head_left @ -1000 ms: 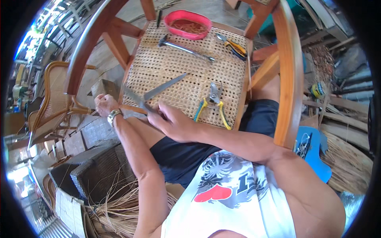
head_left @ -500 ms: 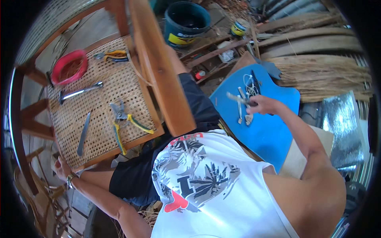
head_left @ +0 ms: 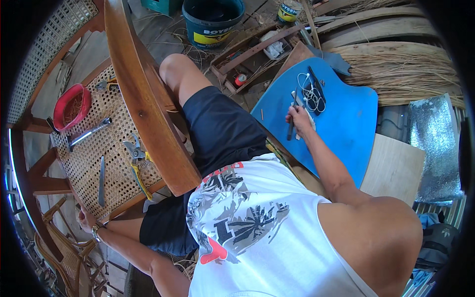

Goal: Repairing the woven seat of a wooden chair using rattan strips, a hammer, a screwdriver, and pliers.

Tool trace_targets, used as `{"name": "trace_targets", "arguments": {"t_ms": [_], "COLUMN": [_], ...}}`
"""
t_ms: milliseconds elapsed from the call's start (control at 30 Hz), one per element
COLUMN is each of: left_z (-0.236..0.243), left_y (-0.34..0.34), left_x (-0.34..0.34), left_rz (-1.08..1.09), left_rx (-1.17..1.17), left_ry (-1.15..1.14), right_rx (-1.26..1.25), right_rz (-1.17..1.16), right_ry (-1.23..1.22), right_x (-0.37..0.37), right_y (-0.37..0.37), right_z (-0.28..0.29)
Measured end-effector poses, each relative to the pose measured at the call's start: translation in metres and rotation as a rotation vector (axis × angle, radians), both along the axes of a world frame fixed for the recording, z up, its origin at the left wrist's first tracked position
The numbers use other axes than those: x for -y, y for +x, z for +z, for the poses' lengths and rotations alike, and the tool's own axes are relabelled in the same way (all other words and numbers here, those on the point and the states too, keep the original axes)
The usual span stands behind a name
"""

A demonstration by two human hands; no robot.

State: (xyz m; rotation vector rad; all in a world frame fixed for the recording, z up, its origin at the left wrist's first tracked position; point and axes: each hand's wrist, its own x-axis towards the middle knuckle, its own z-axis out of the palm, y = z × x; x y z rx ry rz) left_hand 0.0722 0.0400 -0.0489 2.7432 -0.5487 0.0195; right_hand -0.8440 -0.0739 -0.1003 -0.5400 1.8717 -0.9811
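On the right, my right hand (head_left: 300, 120) is low over a blue board (head_left: 341, 143). Its fingers close round a dark, narrow bar-like tool (head_left: 290, 130); its exact kind is unclear. A pale strip (head_left: 310, 119) lies beside that hand, close to a white cable (head_left: 310, 94) and a black slim tool (head_left: 317, 81). At far left, my left hand (head_left: 87, 221) grips the near corner of a chair's woven cane seat (head_left: 118, 116), its fingertips partly hidden. Yellow-handled pruning shears (head_left: 135, 154), a thin blade (head_left: 102, 180) and a hammer (head_left: 90, 133) lie on the seat.
A curved wooden chair rail (head_left: 143, 106) rises between my body and the seat. Also on the seat are a red container (head_left: 72, 108) and pliers (head_left: 108, 85). Beyond stand a dark bucket (head_left: 213, 22) and a wooden tool tray (head_left: 247, 59). Fibre bundles (head_left: 396, 74) lie back right.
My right hand has come down and slightly left with the tool, which now lies steeper. The view has shifted, and the chair rail covers more of the seat. The left hand stays at the corner.
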Motion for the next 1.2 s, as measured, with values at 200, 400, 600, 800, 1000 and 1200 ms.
{"name": "trace_targets", "arguments": {"t_ms": [200, 400, 600, 800, 1000, 1200], "left_z": [0.003, 0.001, -0.006, -0.007, -0.008, -0.005], "left_y": [-0.007, -0.004, 0.003, 0.01, 0.014, 0.014], "left_x": [-0.002, -0.007, -0.015, -0.021, -0.027, -0.026], "left_rz": [-0.033, -0.019, -0.024, -0.033, -0.022, -0.057], "left_rx": [0.015, 0.034, -0.157, -0.009, -0.06, 0.006], "left_ry": [-0.012, -0.035, -0.255, -0.132, -0.096, -0.01], "right_rx": [0.323, 0.526, 0.646, 0.717, 0.694, -0.109], "right_rz": [-0.093, -0.005, 0.071, 0.035, 0.047, 0.35], "right_ry": [-0.038, -0.024, -0.063, -0.056, 0.031, 0.266], "right_x": [0.018, 0.04, 0.048, 0.048, 0.041, 0.016], "right_y": [0.017, 0.026, 0.025, 0.022, 0.011, -0.024], "right_z": [0.011, 0.047, 0.054, 0.049, 0.043, 0.013]}}
